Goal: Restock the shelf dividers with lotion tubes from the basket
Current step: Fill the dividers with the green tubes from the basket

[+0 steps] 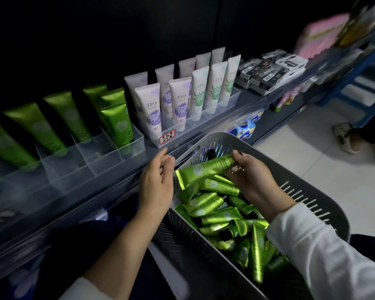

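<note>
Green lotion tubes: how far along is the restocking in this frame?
Done: several green tubes already stand in the clear dividers. In hand: the right hand grips one green tube above the grey basket; the left hand is empty beside it. Left: a large pile of tubes fills the basket, and front divider slots are unfilled.

1. This is a shop: a long shelf (251, 98) carries clear dividers (108, 156) holding rows of identical green tubes (117, 124) and white tubes (180, 100).
2. A handwritten price label (166, 138) is stuck on the front.
3. Boxed goods (266, 72) are stacked farther along.
</note>
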A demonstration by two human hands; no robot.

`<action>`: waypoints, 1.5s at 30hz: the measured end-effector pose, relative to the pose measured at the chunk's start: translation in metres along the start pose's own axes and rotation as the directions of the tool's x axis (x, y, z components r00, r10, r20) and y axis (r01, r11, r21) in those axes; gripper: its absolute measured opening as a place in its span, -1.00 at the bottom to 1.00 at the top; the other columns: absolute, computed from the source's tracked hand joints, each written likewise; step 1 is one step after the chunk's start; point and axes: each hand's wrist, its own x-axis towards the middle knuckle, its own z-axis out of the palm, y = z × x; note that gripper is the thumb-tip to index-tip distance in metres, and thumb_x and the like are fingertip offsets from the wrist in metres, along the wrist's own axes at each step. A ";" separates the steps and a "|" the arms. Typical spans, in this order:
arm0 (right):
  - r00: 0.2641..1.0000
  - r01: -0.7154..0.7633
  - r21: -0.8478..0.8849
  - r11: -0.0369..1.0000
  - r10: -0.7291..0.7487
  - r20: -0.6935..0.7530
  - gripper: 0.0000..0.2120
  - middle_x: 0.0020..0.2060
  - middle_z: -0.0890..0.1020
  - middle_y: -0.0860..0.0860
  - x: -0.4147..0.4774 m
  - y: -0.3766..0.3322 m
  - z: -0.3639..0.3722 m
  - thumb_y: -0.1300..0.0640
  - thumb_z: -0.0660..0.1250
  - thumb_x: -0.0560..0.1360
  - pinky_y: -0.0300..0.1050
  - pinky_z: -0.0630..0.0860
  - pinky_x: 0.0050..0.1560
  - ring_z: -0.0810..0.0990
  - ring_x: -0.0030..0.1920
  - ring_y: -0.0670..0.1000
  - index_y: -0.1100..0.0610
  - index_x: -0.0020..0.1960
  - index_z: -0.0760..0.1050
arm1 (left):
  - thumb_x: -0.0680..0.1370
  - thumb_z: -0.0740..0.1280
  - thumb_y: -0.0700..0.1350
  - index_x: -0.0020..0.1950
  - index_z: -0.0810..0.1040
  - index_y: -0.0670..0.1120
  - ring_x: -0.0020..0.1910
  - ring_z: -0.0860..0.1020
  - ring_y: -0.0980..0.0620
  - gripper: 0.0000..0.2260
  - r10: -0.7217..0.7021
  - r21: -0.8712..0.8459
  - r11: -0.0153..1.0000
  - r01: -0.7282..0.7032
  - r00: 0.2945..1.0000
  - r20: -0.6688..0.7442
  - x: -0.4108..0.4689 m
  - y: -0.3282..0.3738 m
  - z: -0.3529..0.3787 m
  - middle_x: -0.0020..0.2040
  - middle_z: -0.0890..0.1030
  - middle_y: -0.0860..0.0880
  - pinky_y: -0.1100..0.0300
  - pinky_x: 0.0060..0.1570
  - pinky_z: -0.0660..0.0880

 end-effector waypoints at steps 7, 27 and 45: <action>0.977 -0.183 0.332 0.925 0.133 0.169 -0.85 -0.14 0.53 0.10 -0.028 0.008 0.035 0.18 0.20 0.56 -0.08 0.58 -0.05 0.59 -0.11 0.03 0.20 -0.16 0.44 | 0.33 0.38 0.01 0.17 0.49 -0.12 -0.15 0.63 0.18 -0.55 -0.243 -0.572 0.784 0.242 0.967 0.076 -0.024 0.023 -0.030 -0.11 0.66 0.03 0.29 -0.13 0.54; 0.968 0.251 -0.869 0.426 -0.089 0.236 -0.62 0.06 0.62 0.08 -0.007 0.065 -0.031 0.16 0.46 0.40 -0.09 0.50 0.14 0.59 0.08 0.04 0.20 0.19 0.52 | 0.57 0.26 -0.14 0.03 0.44 -0.13 0.03 0.58 -0.10 -0.92 -0.442 -0.621 0.684 0.382 0.895 0.063 -0.029 0.005 -0.029 0.06 0.55 -0.12 0.29 -0.16 0.58; 0.931 0.357 -0.906 -0.225 0.162 0.327 -0.60 0.20 0.44 0.08 0.034 0.121 -0.065 0.11 0.32 0.43 0.03 0.44 0.22 0.45 0.22 0.16 0.06 0.27 0.45 | 0.59 0.24 -0.11 0.03 0.46 -0.12 -0.06 0.62 0.05 -0.90 -0.447 -0.576 0.724 0.379 0.894 0.027 -0.028 0.001 -0.020 0.02 0.59 -0.10 0.32 -0.09 0.56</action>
